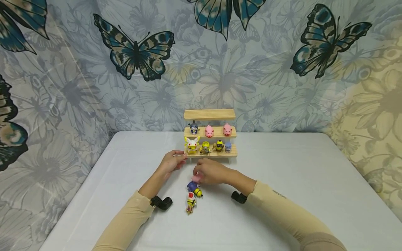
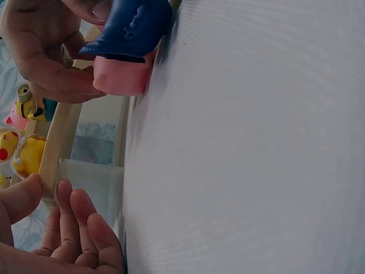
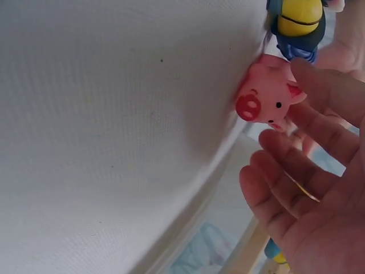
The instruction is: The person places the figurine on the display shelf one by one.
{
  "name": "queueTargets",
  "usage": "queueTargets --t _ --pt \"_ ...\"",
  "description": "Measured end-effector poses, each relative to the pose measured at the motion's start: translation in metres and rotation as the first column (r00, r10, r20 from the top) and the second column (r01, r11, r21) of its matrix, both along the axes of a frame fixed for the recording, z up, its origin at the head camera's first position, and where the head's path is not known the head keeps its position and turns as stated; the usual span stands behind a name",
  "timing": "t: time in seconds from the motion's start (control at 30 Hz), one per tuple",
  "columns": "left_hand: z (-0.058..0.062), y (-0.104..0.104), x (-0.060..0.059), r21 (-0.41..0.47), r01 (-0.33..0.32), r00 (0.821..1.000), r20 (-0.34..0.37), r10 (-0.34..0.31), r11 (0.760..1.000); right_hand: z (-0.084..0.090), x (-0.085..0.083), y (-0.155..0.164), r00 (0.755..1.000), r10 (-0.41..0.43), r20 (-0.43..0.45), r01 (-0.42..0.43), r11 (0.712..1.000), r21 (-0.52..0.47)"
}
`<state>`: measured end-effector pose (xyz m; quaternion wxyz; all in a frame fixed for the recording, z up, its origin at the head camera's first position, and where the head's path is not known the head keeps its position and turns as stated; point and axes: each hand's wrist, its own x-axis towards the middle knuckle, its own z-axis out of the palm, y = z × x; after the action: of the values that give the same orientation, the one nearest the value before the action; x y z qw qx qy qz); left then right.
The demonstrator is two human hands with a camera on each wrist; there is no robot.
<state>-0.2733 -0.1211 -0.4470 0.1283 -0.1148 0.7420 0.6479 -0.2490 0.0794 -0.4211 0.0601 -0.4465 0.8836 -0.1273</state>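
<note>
My left hand (image 1: 172, 162) grips the left end of a small wooden tiered display stand (image 1: 209, 114), thumb on top of the lowest board and fingers below its edge. In front of the stand, my right hand (image 1: 215, 172) pinches a pink pig figure (image 3: 266, 94) between thumb and index finger, its other fingers loosely spread. The pig is low at the white tabletop; whether it touches is hard to tell. Next to it lies a yellow figure with a blue cape (image 2: 134, 28). Nearer me lies a red and yellow figure (image 1: 191, 200).
Two pink pigs (image 1: 209, 131) and a dark blue figure (image 1: 193, 128) stand on the middle board. The lowest board bears a white-eared yellow figure (image 1: 192, 144), two yellow figures (image 1: 205, 147) and a small blue one (image 1: 228, 147). A butterfly-print cloth (image 1: 226, 80) hangs behind the white table (image 1: 282, 167).
</note>
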Motion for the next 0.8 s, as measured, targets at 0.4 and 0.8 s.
queueTargets --t 0.4,0.8 --pt "0.001 0.0 0.001 -0.002 -0.002 1.0 0.001 0.002 1.0 0.003 -0.001 0.013 0.979 -0.02 0.203 0.008 0.998 0.06" --pt "0.001 0.002 0.001 0.009 -0.01 1.0 0.004 0.01 1.0 0.0 0.006 0.015 0.997 0.04 0.067 -0.043 0.998 0.04"
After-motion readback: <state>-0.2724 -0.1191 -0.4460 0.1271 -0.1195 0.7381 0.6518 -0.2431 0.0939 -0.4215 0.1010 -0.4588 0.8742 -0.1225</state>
